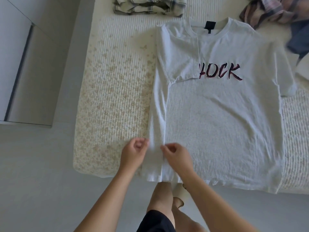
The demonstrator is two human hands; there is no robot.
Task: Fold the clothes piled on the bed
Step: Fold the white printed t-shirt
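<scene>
1. Floor: pale and plain, at 9 o'clock from the bed. A white panel with a dark edge stands on it at the far left.
2. Bed: white quilted cover with a faint beige floral print; its near left corner is rounded.
3. Folded plaid garment: green-grey and cream, lying on the bed at 11 o'clock from the T-shirt, apart from it.
4. My left hand: fingers curled inward, fingertips at the folded left edge of the T-shirt near the hem. I cannot tell whether they actually pinch the cloth.
5. White T-shirt: spread flat, front up, in the middle of the bed, collar at 12 o'clock, hem at 6 o'clock along the bed's near edge. Its left side and left sleeve are folded inward over the chest, covering the start of the dark red lettering. A black label shows inside the collar.
6. My right hand: resting on the T-shirt just right of the folded strip, fingers curled, fingertips at the strip's inner edge. Grip on the cloth cannot be confirmed.
7. Unfolded clothes: a pink-grey plaid piece and a blue piece, at 1 to 2 o'clock from the T-shirt, beside its right shoulder.
</scene>
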